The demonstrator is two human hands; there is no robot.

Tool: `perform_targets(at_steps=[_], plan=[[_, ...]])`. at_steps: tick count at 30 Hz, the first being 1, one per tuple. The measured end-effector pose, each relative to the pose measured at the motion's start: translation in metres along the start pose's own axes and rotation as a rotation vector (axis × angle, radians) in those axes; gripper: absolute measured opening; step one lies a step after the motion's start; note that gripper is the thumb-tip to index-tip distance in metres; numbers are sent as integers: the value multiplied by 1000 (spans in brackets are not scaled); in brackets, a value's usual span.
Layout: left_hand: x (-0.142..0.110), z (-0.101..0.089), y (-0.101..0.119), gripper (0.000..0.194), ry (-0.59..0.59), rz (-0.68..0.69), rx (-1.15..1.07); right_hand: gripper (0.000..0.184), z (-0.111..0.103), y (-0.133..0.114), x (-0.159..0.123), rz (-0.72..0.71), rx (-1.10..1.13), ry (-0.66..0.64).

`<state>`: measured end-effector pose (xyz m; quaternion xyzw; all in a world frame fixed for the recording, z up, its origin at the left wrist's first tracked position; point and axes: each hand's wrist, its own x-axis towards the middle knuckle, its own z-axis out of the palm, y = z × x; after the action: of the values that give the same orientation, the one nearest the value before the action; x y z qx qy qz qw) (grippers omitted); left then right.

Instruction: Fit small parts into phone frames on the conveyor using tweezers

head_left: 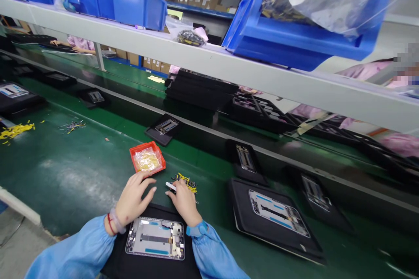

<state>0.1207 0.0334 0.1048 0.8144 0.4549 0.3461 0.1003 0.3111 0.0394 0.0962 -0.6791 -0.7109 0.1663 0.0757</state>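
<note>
My left hand (132, 196) is open with fingers curved apart, at the near edge of a small red tray (132, 157). Clear plastic bags with yellow contents (147, 160) lie in that tray. My right hand (185, 202) is closed on a slim tool with a white end (170, 186); the rest of it is mostly hidden by the fingers. Just beyond that hand is a pile of small yellow and black parts (186, 179). Below both hands, an opened tablet-like device (155, 239), with circuit boards and a dark ribbon cable, lies on a black pad (114, 261).
More devices on black pads stand at right (242, 226) and along the dark conveyor belt (203, 133). Yellow strips (16, 131) and small dark parts (74, 126) lie at left. Overhead, a shelf (196, 56) carries blue bins (137, 4). Other people sit across the line.
</note>
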Motion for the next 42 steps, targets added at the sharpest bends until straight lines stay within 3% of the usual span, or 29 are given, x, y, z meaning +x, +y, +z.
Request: perform_targets(at_steps=[4, 7, 14, 19, 23, 28, 33, 35, 39, 42], plan=[[38, 6, 3, 21, 163, 6, -171, 11, 2, -7, 4, 13, -55, -23], [49, 16, 1, 22, 230, 11, -290, 10, -2, -8, 3, -12, -67, -27], [31, 24, -3, 27, 254, 31, -425, 9, -19, -2, 3, -97, -15, 1], [26, 25, -5, 28, 258, -54, -510, 13, -7, -4, 9, -79, 58, -99], [24, 27, -6, 28, 206, -144, -607, 12, 3, -2, 12, -107, 178, -114], [24, 34, -5, 33, 73, -299, -822, 6, -9, 7, 17, -162, 507, -52], [28, 40, 4, 46, -260, -395, -1146, 43, -13, 5, 17, -212, 897, -100], [29, 39, 8, 47, -324, -421, -1235, 52, -10, 1, 16, -211, 1017, -126], [28, 37, 11, 45, -321, -463, -1299, 54, -7, -3, 14, -188, 1149, -116], [28, 40, 7, 46, -268, -473, -1262, 49, -9, -3, 14, -169, 1168, -38]])
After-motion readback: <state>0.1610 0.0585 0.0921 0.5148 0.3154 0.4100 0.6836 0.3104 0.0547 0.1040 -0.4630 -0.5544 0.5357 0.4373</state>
